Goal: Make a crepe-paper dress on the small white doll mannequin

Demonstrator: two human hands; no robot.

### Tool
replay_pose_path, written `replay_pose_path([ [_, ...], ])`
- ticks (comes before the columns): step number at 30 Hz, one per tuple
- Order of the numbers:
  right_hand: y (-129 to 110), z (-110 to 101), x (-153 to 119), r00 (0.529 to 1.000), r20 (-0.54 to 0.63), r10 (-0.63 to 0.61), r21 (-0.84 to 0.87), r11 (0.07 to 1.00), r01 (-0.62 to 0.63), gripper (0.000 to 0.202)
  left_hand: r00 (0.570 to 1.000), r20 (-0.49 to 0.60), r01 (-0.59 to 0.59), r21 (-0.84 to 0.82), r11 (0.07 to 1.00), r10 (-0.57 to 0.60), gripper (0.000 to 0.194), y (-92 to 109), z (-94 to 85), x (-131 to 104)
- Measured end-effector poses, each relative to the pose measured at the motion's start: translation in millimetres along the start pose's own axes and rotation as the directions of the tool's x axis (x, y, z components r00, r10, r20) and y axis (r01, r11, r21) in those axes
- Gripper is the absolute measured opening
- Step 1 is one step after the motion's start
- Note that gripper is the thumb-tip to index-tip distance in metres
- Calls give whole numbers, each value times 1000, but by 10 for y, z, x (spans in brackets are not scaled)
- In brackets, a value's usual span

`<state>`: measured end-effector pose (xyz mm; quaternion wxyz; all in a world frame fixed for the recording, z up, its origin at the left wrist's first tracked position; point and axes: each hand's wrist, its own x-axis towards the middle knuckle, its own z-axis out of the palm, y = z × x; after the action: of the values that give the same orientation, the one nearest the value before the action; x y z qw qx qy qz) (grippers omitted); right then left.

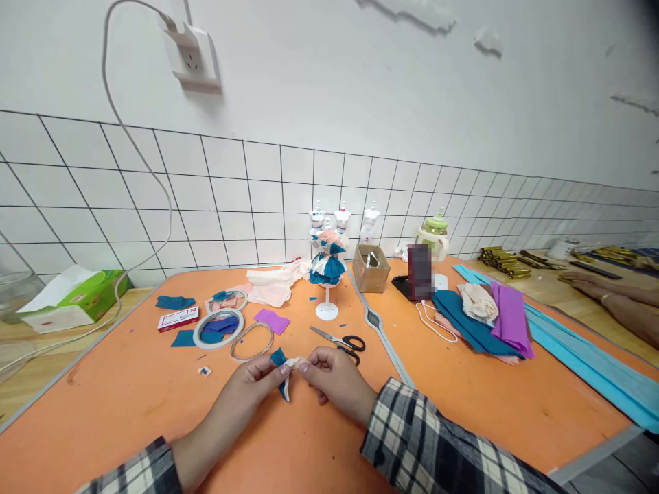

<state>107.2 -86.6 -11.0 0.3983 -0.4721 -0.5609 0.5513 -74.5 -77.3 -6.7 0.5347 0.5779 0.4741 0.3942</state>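
Basically, fabric (279, 356) held over orange tbl (278, 453), wht wall (309, 82) behind.

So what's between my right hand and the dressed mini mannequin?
The head view shows black-handled scissors and a tiny blue scrap between your right hand and the dressed mini mannequin.

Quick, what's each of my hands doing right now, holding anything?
Left hand: closed, pinching the small, crumpled blue-and-cream strip of thin cloth or paper.
Right hand: closed, pinching the cream end of that same strip.
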Motion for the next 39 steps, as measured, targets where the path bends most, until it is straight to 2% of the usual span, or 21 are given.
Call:
replay_pose_path([
  [2, 7, 15, -25, 1000, 19, -25, -79, 997, 26, 27, 999, -37, 10, -13, 1000, -11, 41, 4, 0, -6],
  [6, 24, 59, -51, 988, -34, -153, -312, 940, 134, 15, 997, -72, 34, 71, 997, -29, 42, 28, 11, -16],
  [8, 21, 70, -50, 991, -28, -129, -308, 944, 115, 3, 999, -53, 12, 115, 993, -6, 42, 56, 24, -19],
  [11, 3, 66, -48, 995, -34, -92, -295, 952, 78, 7, 999, -24, -31, 122, 992, 34, 42, 110, 44, -19],
  [14, 4, 61, -51, 994, -28, -108, -325, 941, 93, 10, 998, -15, -56, 113, 992, 58, 40, 133, 50, -18],
  [18, 36, 62, -40, 991, -20, -135, -363, 924, 118, 10, 999, -8, -44, 126, 991, 45, 40, 74, 35, -13],
  [22, 26, 31, -20, 992, -69, -110, -366, 927, 78, 10, 1000, -22, -13, 92, 996, 15, 40, -12, 14, -3],
  [24, 0, 8, -20, 986, -74, -151, -403, 909, 109, 7, 1000, 9, -17, 45, 999, 17, 39, -26, 3, -6],
  [28, -49, -15, -42, 944, -64, -324, -522, 817, 245, 5, 995, 86, -33, -144, 989, 46, 40, 12, -18, -31],
  [30, -56, -10, -54, 936, -65, -345, -532, 806, 260, 6, 993, 115, -13, -204, 979, 37, 39, 36, -15, -30],
  [33, -44, 4, -66, 943, -78, -324, -508, 826, 242, 3, 985, 169, 2, -165, 986, 26, 34, 35, 17, -1],
  [39, -13, -52, -53, 966, 18, -257, -389, 888, 243, 7, 997, 72, 40, -60, 997, -36, 36, -45, 41, 21],
])
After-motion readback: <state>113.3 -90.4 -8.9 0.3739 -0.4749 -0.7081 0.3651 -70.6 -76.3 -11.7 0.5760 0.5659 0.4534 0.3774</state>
